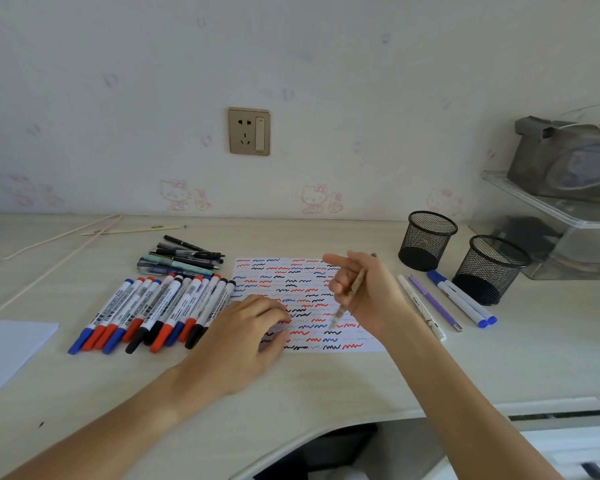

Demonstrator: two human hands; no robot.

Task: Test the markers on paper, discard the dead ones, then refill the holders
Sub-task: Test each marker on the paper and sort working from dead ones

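A test paper (291,275) covered in red, blue and black squiggles lies mid-desk. My left hand (243,337) presses flat on its lower left corner. My right hand (368,292) holds a slim pale pen (347,303) tilted over the paper, tip pointing down just above the sheet. A row of several whiteboard markers (153,310) with red, blue and black caps lies left of the paper. Behind them sits a pile of dark pens (181,259). Two empty black mesh holders (426,239) (490,268) stand at the right.
Several pens and markers (444,303) lie between the paper and the holders. A blank sheet (7,348) sits at the left edge. A clear shelf with a grey bag (565,168) stands at the far right. A cord (49,244) runs across the back left.
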